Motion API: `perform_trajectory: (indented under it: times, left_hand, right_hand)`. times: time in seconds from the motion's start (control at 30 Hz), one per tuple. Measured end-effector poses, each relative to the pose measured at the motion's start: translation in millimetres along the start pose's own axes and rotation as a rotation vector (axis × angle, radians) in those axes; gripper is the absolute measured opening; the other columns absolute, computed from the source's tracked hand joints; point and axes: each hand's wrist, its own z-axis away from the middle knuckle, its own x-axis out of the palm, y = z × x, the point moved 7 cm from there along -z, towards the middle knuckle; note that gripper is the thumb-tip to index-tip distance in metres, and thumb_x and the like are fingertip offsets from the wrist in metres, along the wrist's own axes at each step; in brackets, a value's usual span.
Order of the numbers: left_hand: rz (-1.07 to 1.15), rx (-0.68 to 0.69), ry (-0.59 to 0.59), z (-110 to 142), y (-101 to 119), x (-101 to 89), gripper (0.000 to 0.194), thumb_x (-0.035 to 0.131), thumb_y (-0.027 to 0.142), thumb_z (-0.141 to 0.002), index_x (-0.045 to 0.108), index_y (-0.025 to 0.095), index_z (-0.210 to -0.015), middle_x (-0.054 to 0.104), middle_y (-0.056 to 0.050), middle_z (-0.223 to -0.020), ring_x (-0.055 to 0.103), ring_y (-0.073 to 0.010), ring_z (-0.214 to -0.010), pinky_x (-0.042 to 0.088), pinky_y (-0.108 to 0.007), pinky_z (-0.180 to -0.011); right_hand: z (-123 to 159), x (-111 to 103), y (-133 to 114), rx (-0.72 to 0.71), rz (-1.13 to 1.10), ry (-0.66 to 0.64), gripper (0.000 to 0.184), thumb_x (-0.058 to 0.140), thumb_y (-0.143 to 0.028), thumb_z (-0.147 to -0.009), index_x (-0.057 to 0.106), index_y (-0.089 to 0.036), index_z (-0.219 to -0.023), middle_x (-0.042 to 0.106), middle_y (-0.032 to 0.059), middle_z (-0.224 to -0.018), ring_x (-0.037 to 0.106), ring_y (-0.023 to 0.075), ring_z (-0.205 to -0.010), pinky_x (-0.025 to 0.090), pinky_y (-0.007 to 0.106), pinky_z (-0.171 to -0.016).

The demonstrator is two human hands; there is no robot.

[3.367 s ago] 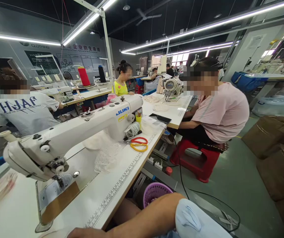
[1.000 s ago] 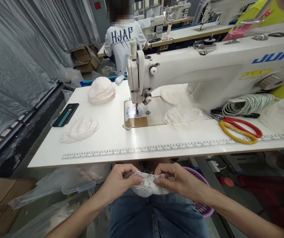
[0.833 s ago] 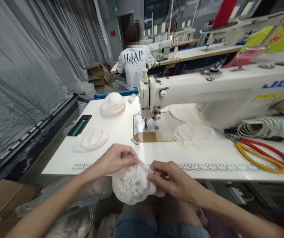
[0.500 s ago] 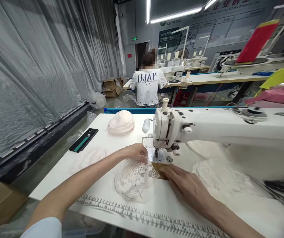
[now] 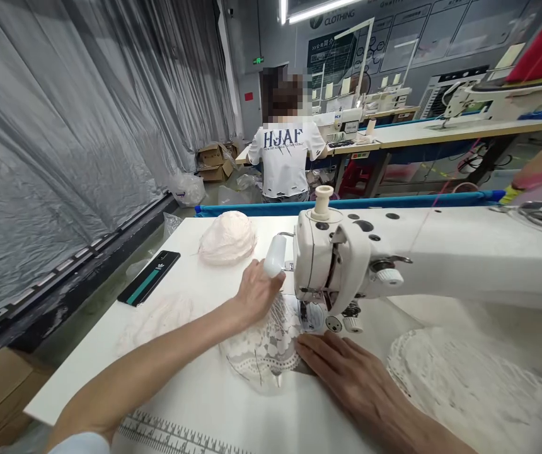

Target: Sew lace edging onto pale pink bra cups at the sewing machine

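A white lace piece (image 5: pixel 264 343) lies at the needle area of the white sewing machine (image 5: pixel 341 252). My left hand (image 5: pixel 256 293) is closed on the lace's far edge, left of the presser foot (image 5: pixel 304 312). Its fingers reach up beside a white bulb-shaped lamp (image 5: pixel 275 255). My right hand (image 5: pixel 341 366) lies flat, fingers stretched, with its fingertips on the lace's right edge just in front of the foot. A dark flat strip shows under those fingertips, mostly hidden. Dark threads trail across the lace's near part.
A pale pink cup-shaped pile (image 5: pixel 228 236) and a phone (image 5: pixel 149 277) lie at left. White lace pieces (image 5: pixel 460 378) are stacked right, under the machine arm. A ruler strip (image 5: pixel 171 435) marks the front edge. A person in a white shirt (image 5: pixel 285 157) sits ahead.
My left hand has moved up and away with the lace edge, towards the lamp. The lace is stretched further along beside the foot. The brown piece under my right hand is now mostly covered.
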Motion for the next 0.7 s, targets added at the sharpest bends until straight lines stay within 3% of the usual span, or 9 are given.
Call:
perform_trajectory:
  times: [0.07, 0.1, 0.2, 0.37, 0.7]
  left_hand:
    - [-0.025, 0.060, 0.082, 20, 11, 7.7, 0.033, 0.029, 0.012, -0.091, 0.061, 0.014, -0.083, 0.062, -0.008, -0.079, 0.055, -0.0167, -0.069, 0.039, -0.031, -0.063]
    - [-0.044, 0.186, 0.121, 31, 22, 11.7, 0.027, 0.034, 0.014, -0.090, 0.061, 0.016, -0.084, 0.062, -0.006, -0.082, 0.056, -0.0171, -0.073, 0.040, -0.031, -0.066]
    - [-0.083, 0.361, 0.195, 55, 37, 20.7, 0.015, 0.046, 0.020, -0.088, 0.061, 0.019, -0.088, 0.063, -0.003, -0.090, 0.056, -0.0175, -0.084, 0.041, -0.034, -0.075]
    - [-0.156, 0.389, 0.278, 59, 35, 22.1, 0.013, 0.047, 0.022, -0.089, 0.059, 0.017, -0.091, 0.062, -0.003, -0.093, 0.056, -0.0163, -0.082, 0.042, -0.035, -0.076]
    - [-0.193, 0.371, 0.300, 59, 33, 28.4, 0.013, 0.052, 0.031, -0.088, 0.055, 0.018, -0.090, 0.059, -0.003, -0.096, 0.053, -0.0163, -0.082, 0.041, -0.036, -0.078]
  right_hand:
    - [-1, 1, 0, 0.008, -0.012, 0.001, 0.039, 0.024, -0.005, -0.092, 0.060, -0.013, -0.103, 0.068, 0.0103, -0.097, 0.060, 0.0194, -0.076, 0.051, 0.031, -0.059]
    - [-1, 0, 1, 0.009, -0.019, 0.000, 0.038, 0.025, -0.004, -0.091, 0.060, -0.013, -0.104, 0.067, 0.0104, -0.098, 0.060, 0.0195, -0.076, 0.051, 0.032, -0.060]
    - [4, -2, 6, 0.024, -0.077, -0.036, 0.034, 0.031, -0.006, -0.091, 0.058, -0.013, -0.110, 0.066, 0.0108, -0.105, 0.060, 0.0204, -0.082, 0.052, 0.034, -0.066]
    - [16, -14, 24, 0.123, -0.120, -0.081, 0.037, 0.030, -0.008, -0.092, 0.057, -0.019, -0.114, 0.064, 0.0089, -0.110, 0.061, 0.0178, -0.083, 0.049, 0.030, -0.064]
    - [20, -9, 17, 0.062, -0.078, -0.105, 0.032, 0.033, -0.012, -0.094, 0.060, -0.021, -0.109, 0.063, 0.0091, -0.110, 0.058, 0.0180, -0.084, 0.046, 0.030, -0.065]
